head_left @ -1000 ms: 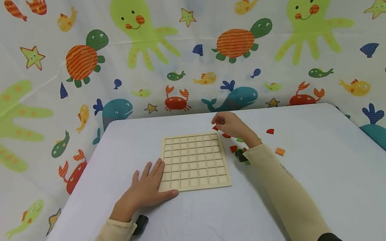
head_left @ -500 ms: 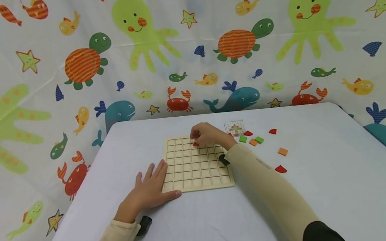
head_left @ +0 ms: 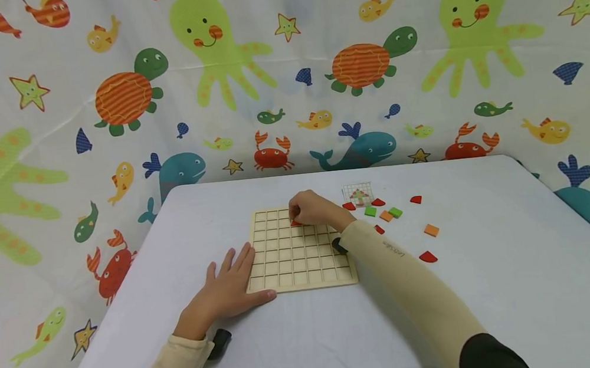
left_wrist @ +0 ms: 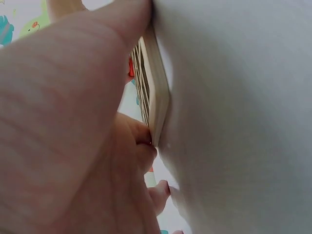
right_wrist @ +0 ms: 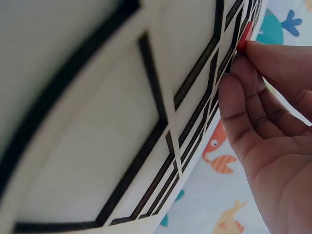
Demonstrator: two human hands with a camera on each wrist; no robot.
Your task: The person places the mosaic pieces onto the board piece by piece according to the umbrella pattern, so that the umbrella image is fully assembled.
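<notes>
In the head view, the person's right hand [head_left: 312,211] had come from beyond the far right corner of the pale wooden square grid board [head_left: 301,252] to above its far rows, pinching a small flat red piece [head_left: 296,223], which sat slightly lower than half a second earlier. The white card printed with a coloured grid picture [head_left: 358,193], hidden at first, now showed, and another red piece [head_left: 379,230] had emerged beside the sleeve. The left hand [head_left: 222,294] stayed spread along the board's left edge, fingers straight. The left wrist view showed that hand against the board's smooth, light edge. In the right wrist view, the pinched piece was a bright red sliver, partly covered by thumb and fingers; whether it lay within a cell could not be told.
</notes>
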